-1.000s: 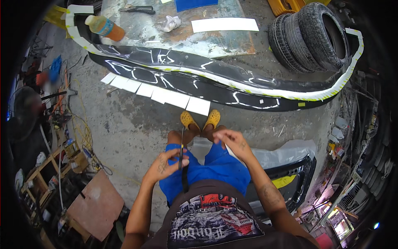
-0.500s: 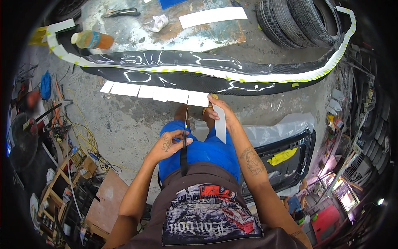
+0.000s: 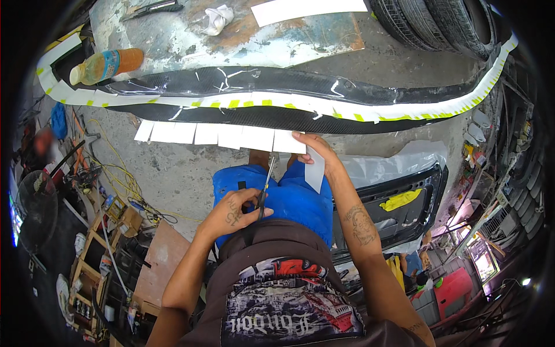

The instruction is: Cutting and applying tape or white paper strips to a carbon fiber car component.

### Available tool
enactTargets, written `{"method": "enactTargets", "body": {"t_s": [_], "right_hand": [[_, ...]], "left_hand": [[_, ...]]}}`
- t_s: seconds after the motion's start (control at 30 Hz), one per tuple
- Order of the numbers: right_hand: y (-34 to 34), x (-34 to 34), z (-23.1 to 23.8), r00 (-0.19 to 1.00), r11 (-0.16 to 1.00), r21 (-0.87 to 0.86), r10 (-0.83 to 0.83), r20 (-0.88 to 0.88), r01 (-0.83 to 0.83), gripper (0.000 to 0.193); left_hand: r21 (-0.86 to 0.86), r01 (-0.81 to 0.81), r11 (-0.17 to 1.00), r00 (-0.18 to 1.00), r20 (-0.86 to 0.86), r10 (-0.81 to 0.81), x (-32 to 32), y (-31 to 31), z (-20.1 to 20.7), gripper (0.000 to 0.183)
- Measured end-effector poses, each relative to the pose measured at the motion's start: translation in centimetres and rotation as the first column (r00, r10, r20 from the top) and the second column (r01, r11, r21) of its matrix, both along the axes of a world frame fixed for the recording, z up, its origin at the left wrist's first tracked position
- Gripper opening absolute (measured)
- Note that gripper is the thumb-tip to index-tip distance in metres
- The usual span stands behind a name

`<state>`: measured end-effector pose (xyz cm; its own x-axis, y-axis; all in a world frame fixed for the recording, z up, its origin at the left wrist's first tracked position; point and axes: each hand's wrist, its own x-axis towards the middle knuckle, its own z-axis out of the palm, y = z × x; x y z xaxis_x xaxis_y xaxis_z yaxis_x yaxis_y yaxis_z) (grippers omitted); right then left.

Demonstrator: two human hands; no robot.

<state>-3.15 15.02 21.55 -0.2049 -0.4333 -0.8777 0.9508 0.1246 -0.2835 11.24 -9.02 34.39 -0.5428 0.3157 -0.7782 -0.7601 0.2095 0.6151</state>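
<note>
My left hand [image 3: 238, 211] is closed around the dark handles of a pair of scissors [image 3: 269, 176], their narrow blades pointing up to the lower edge of a white paper strip [image 3: 230, 136]. Side-by-side slits divide that strip into several flaps. The right end of the strip is pinched between the thumb and fingers of my right hand [image 3: 319, 151], and its loose tail [image 3: 314, 172] bends down past the palm. Just beyond the strip lies a long, curved black panel with a carbon-like weave [image 3: 370, 122]. A white band [image 3: 277, 103] with yellow-green tape pieces runs along it.
On a paint-stained board [image 3: 191, 43] lie a utility knife [image 3: 153, 9], a crumpled white wad [image 3: 218, 20] and another white strip [image 3: 306, 10]. A bottle of amber liquid [image 3: 107, 65] rests beside the panel. Stacked tires [image 3: 428, 23] stand far right; a black car panel [image 3: 399, 202] lies nearer.
The view has shifted, bringing the panel and board farther up. Both hands sit slightly farther right in the picture, and the scissors lean more to the right, their tips still near a slit.
</note>
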Motion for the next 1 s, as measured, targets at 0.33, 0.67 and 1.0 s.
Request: {"method": "enactTargets", "body": {"t_s": [0.33,0.67,1.0], "right_hand": [[0.2,2.0,-2.9,0.96,0.967,-0.169,-0.151,0.235,0.193,0.051],[0.8,8.9,-5.3,0.7,0.594,-0.402,-0.442,0.561,0.697,0.073],[-1.2,7.4,-8.3,0.974,0.992,-0.107,0.048,-0.221,-0.073,0.037]], "left_hand": [[-0.097,-0.024,0.995,0.992,-0.123,0.012,-2.0,-1.1,1.5,0.04],[-0.298,-0.309,0.903,0.836,-0.538,0.109,-8.7,-6.9,2.3,0.043],[-0.233,-0.079,0.969,0.721,-0.685,-0.106,-24.0,-7.6,-9.1,0.044]]}}
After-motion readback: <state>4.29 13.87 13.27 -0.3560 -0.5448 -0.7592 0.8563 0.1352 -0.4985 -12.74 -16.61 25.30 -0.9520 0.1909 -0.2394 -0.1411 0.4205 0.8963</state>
